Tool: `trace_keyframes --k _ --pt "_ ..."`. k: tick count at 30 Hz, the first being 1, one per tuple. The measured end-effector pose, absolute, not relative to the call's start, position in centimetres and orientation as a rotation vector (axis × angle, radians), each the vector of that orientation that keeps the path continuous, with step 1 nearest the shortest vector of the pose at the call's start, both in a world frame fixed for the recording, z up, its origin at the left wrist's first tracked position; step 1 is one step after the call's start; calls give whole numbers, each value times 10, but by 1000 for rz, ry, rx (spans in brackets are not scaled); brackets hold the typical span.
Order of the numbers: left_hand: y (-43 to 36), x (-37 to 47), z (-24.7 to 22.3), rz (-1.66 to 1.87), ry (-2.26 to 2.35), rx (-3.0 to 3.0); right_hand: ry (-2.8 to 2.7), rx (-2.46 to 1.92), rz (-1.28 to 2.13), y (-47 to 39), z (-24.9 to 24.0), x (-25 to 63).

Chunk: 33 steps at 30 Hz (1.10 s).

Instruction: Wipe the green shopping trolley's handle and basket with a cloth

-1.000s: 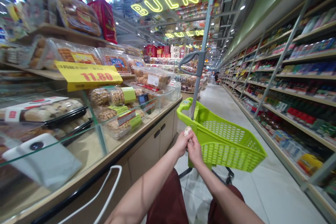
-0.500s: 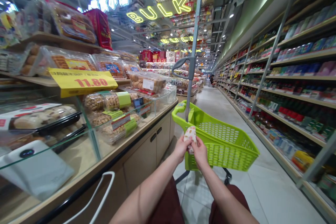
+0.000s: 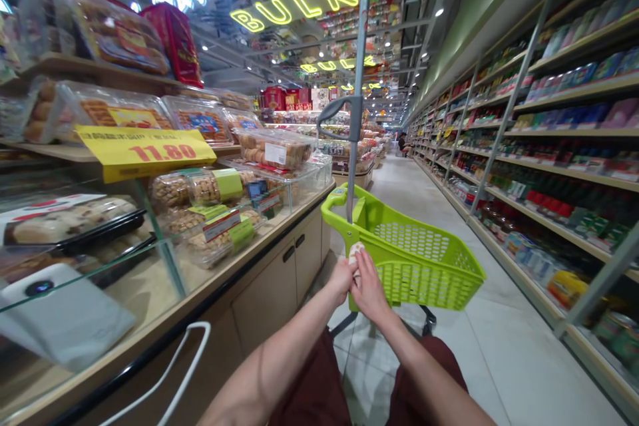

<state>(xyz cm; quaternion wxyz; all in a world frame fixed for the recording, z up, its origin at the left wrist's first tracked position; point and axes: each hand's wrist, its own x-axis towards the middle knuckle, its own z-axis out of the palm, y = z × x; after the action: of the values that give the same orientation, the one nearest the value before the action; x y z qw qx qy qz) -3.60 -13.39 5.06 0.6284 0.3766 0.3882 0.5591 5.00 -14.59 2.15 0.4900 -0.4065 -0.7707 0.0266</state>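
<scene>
Both hands meet in front of the green shopping basket cart (image 3: 419, 273). Between them is a small, soft-looking white piece with tan and reddish spots (image 3: 355, 250); I cannot tell whether it is cloth or a wrapper. My left hand (image 3: 343, 281) is closed on its near side. My right hand (image 3: 368, 285) lies over it with the fingers bent together, hiding most of it. Only its top end shows. The cart's grey pole and handle (image 3: 349, 118) rise just beyond my hands.
On the left, a glass-edged counter holds packed biscuits (image 3: 207, 239), a yellow price sign (image 3: 150, 152) and a white device (image 3: 64, 313) with a lens. Stocked shelves (image 3: 564, 173) line the right side. Tiled aisle floor (image 3: 389, 183) runs ahead; a person (image 3: 402, 143) is far along it.
My right hand has moved over the spotted piece and now covers most of it. The view has shifted slightly, so the cart and counter appear further left.
</scene>
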Motion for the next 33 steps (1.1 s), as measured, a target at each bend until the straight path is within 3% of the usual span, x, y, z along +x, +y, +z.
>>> trace_keyframes --k 10,19,33 --pt "-135 -44 37 1134 908 874 -1757 -1042 336 -130 -2 65" --pt "-133 -53 36 1177 900 824 -1423 -1042 773 -138 13 49" --pt "-138 -58 34 1100 935 843 -1430 -1047 835 -142 11 53"
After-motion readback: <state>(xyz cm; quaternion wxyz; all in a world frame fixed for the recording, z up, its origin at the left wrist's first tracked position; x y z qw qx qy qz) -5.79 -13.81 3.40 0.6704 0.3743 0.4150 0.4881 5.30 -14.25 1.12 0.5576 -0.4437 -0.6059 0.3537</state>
